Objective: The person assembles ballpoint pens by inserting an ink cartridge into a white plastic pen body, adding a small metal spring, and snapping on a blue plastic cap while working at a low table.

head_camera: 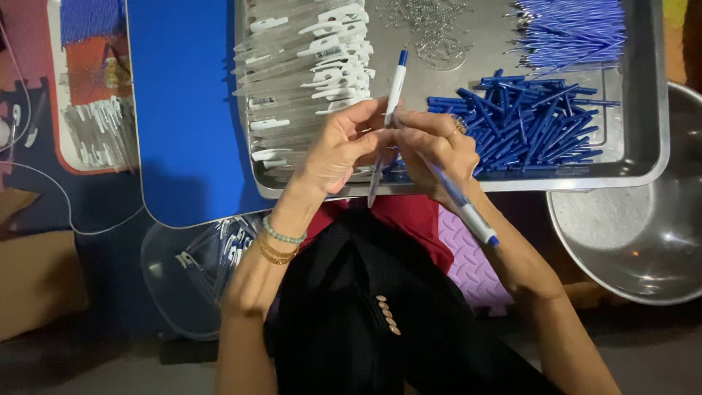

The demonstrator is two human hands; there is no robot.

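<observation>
My left hand [340, 146] pinches a clear and white pen [395, 88] with a blue tip, held upright over the front edge of a steel tray [643, 157]. My right hand [439, 150] touches the same pen from the right and also holds a second white pen [468, 212] that slants down toward my lap. In the tray lie a row of clear barrels with white clips [314, 66], a pile of blue pen parts [534, 121], thin blue refills [578, 25] and small metal springs [431, 29].
A blue board [183, 110] lies under the tray. A large steel bowl [643, 227] stands at the right. A clear plastic bowl [197, 271] with finished pens sits low at the left. Another tray with parts [95, 110] is at the far left.
</observation>
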